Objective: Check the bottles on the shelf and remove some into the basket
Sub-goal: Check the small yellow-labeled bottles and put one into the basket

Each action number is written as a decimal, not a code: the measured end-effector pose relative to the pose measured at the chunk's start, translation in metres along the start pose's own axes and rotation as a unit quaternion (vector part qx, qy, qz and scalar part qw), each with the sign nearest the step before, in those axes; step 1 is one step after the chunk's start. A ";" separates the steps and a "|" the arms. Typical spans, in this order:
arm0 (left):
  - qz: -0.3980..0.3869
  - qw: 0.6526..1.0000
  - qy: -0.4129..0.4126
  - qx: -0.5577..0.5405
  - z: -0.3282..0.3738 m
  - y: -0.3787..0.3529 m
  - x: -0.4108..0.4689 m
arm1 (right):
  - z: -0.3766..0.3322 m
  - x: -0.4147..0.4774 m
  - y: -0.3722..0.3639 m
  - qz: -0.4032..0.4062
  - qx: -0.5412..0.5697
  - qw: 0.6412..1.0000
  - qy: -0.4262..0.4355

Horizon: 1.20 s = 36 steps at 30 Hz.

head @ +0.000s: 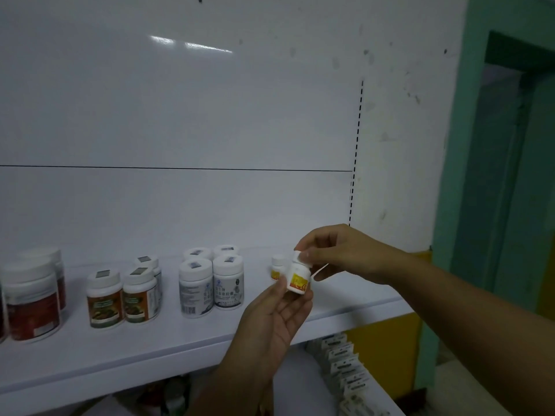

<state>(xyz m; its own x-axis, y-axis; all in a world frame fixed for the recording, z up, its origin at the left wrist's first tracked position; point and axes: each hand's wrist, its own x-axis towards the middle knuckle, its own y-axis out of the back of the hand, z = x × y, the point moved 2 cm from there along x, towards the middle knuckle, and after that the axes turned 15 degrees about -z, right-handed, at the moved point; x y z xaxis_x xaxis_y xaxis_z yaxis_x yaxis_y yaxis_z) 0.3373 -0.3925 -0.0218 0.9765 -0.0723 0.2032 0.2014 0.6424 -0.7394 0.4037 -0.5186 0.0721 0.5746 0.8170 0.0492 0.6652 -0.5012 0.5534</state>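
A small white bottle with a yellow-orange label (298, 279) is held in front of the white shelf (168, 346). My left hand (276, 313) cups it from below, fingers around its base. My right hand (339, 253) pinches its white cap from above. A second small bottle of the same kind (277, 268) stands on the shelf just behind. Further left stand several white bottles with grey-blue labels (211, 280), several with orange-green labels (123, 295), and two large red-labelled jars (31, 298). No basket is in view.
The shelf's white back panel (180, 115) rises behind the bottles. A lower shelf holds a row of small white boxes (345, 373) at the right. A green door frame (456, 175) and a yellow surface (381, 355) lie to the right.
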 end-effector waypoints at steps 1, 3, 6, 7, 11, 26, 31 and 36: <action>-0.001 1.000 0.005 0.001 -0.004 0.001 0.001 | 0.002 -0.003 0.001 0.001 -0.001 1.000 -0.004; -0.010 1.000 0.024 0.003 -0.015 0.003 0.003 | 0.010 -0.012 0.004 0.005 -0.006 1.000 -0.019; -0.030 0.997 0.074 0.007 -0.038 0.000 0.008 | 0.028 -0.034 0.009 0.032 -0.003 0.998 -0.050; -0.034 0.995 0.096 0.010 -0.047 -0.001 0.011 | 0.035 -0.044 0.010 0.045 0.000 0.997 -0.062; -0.055 0.980 0.191 0.018 -0.092 -0.001 0.024 | 0.072 -0.087 0.015 0.107 0.035 0.987 -0.114; -0.121 0.898 0.422 -0.004 -0.197 0.034 0.006 | 0.156 -0.187 -0.071 0.382 0.178 0.863 -0.279; -0.135 0.860 0.493 -0.018 -0.232 0.042 -0.028 | 0.162 -0.226 -0.112 0.417 0.191 0.827 -0.326; -0.131 0.844 0.519 -0.006 -0.268 0.050 -0.058 | 0.181 -0.262 -0.146 0.425 0.208 0.810 -0.346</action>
<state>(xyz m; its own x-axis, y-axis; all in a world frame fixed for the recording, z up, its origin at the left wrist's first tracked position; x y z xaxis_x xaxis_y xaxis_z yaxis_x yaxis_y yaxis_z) 0.3114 -0.5607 -0.2426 0.4373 -0.8454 -0.3068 0.4160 0.4926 -0.7644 0.2424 -0.7109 -0.1721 0.9433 -0.1571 -0.2926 -0.0901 -0.9691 0.2298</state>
